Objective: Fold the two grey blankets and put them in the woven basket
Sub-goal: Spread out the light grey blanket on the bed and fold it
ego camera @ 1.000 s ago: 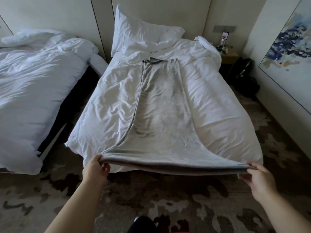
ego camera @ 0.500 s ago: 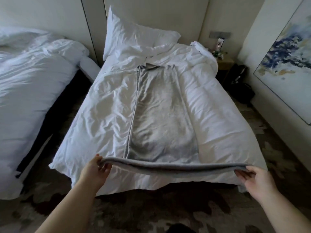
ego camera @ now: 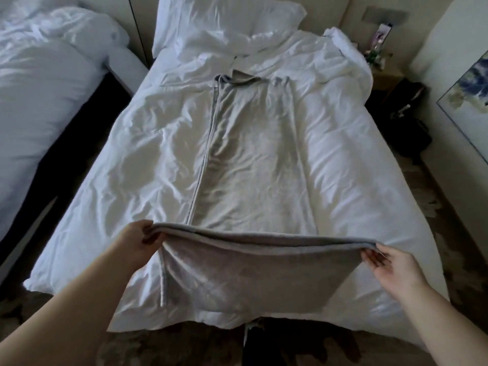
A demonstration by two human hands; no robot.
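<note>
1. A grey blanket is lying lengthwise down the middle of the bed, running from 12 o'clock, just below the pillow, toward 6 o'clock at the foot.
2. Its near end is being held up off the bed as a doubled edge, stretching taut from 9 o'clock to 3 o'clock between the two hands. A flap is hanging from that edge toward 6 o'clock and draping down to the foot of the bed.
3. The left hand is gripping the 9 o'clock corner of that edge. Its fingers are curling round the cloth, and the blanket is leaving them toward 3 o'clock.
4. The right hand is pinching the 3 o'clock corner. Its fingertips are closing on the cloth, with the corner sitting at 11 o'clock of the hand.
5. Both bare forearms are reaching in from 6 o'clock, one on each side of the flap.
6. The blanket's far end is bunching slightly at 12 o'clock, and a hem is running along its 9 o'clock side.
7. A second bed is standing at 9 o'clock. A nightstand is showing at 1 o'clock, a dark bag at 2 o'clock and a painting at 3 o'clock. Patterned carpet is covering the floor.
</note>
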